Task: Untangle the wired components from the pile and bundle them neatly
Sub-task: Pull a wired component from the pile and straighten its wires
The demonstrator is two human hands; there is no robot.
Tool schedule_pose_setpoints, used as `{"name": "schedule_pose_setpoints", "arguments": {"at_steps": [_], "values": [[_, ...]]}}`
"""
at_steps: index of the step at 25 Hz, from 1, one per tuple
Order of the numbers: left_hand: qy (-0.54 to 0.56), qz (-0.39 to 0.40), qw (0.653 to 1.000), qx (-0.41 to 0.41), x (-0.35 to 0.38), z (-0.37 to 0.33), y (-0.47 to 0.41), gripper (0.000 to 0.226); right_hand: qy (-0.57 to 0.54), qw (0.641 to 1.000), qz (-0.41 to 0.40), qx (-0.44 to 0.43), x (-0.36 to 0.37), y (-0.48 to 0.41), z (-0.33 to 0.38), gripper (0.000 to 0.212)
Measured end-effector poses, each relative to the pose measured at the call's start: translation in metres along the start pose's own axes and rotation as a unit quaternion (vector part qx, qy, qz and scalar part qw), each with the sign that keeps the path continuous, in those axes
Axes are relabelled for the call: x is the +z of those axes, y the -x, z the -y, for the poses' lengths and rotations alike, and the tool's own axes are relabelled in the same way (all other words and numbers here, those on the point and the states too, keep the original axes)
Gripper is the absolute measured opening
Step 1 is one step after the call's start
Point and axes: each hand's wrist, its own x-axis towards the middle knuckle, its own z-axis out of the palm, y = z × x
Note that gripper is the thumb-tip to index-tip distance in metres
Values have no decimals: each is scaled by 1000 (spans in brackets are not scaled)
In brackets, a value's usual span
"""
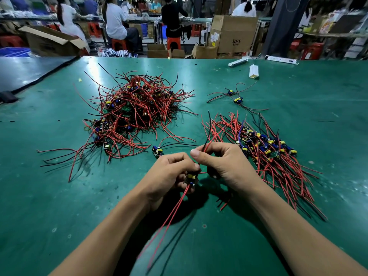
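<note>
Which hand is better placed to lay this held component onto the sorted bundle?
Right, probably. The right hand pinches the wires and sits next to the sorted bundle; the left hand, gripping the board, lies on the side of the tangled pile.

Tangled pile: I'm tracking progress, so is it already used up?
No, the tangled pile heaps many red and black wired components on the green table.

Factory workshop: seated workers [117, 22] at long benches [199, 19], cardboard cartons [233, 34].
</note>
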Motion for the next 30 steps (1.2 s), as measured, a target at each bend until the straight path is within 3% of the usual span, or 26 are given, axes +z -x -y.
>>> {"name": "schedule_pose_setpoints", "arguments": {"at_steps": [3,7,11,18,22,26,27,30], "values": [[-30,8,1000,-4,3,-2,1,22,81,994,-59,-48,-3,-3,-1,23],[-42,0,999,10,5,-2,3,17,151,978,-122,-73,6,-1,-4,36],[-34,10,999,23,5,3,3,17,-36,998,-39,20,10,1,-2,32],[-15,24,1000,14,3,3,3,14,-2,999,27,35,-6,-3,0,18],[-41,53,998,19,2,0,5,14,39,996,-81,-25,-15,-10,-5,15],[-56,57,997,20,1,1,3,14,176,961,-202,-69,-15,-13,-13,32],[-55,51,997,21,1,1,3,14,166,962,-209,-57,-13,-13,-14,38],[-64,5,997,34,2,6,4,16,-33,986,-164,29,-6,-14,-10,44]]}}
